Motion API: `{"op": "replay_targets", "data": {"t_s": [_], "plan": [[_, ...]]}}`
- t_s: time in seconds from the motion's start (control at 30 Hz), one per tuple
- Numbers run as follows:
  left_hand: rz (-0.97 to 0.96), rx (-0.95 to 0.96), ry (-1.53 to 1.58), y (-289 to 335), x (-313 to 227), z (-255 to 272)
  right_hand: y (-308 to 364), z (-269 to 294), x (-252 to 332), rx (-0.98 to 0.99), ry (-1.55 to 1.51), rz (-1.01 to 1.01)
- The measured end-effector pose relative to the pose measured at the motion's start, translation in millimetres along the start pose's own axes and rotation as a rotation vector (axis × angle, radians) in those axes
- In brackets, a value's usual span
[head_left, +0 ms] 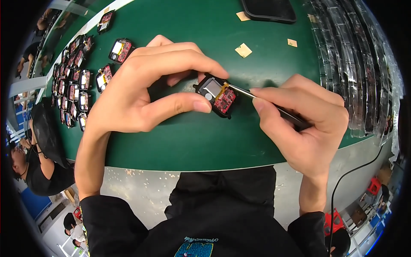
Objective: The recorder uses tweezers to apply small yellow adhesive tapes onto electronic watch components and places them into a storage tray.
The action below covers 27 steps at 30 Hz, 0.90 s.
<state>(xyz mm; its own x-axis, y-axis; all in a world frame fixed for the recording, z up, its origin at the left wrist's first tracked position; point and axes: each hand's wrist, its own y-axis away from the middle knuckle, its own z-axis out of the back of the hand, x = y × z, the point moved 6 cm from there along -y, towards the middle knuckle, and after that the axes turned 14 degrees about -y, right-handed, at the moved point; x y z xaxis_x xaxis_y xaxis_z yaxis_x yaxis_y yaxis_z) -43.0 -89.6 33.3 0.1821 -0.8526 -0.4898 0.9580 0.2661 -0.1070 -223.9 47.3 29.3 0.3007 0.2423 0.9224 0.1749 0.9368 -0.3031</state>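
Note:
Between the thumb and fingers of my left hand is a small black device housing, its inside facing up. A silvery rectangular part, a round pale disc, a yellow flex strip and a red circuit board show in it. My right hand pinches tweezers with a dark grip and a thin metal tip. That tip touches or hovers just over the yellow strip at the housing's upper right edge; I cannot tell which. Similar open housings lie beyond my left hand.
Many more housings crowd the green table at the left. Small tan paper squares and a black phone-like slab lie at the back. Stacked clear plastic trays stand on the right. A person sits at the left.

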Motion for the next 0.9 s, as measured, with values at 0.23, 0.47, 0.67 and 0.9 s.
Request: {"op": "replay_targets", "data": {"t_s": [0.23, 0.47, 0.67, 0.9], "plan": [[-0.005, -0.008, -0.015, 0.1, -0.6, -0.5, 0.3, -1.0, -0.5, 0.004, 0.022, -0.015], [-0.016, -0.014, -0.016, -0.9, -2.0, -1.4, 1.0, -1.7, -2.8, -0.005, 0.015, -0.007], [-0.116, -0.038, -0.085, -1.6, -7.4, 0.2, 0.0, -3.1, -2.9, 0.009, 0.002, -0.001], [-0.111, -0.021, -0.099, -1.5, -9.0, 2.0, -1.6, -0.9, 0.3, 0.04, 0.042, -0.033]]}}
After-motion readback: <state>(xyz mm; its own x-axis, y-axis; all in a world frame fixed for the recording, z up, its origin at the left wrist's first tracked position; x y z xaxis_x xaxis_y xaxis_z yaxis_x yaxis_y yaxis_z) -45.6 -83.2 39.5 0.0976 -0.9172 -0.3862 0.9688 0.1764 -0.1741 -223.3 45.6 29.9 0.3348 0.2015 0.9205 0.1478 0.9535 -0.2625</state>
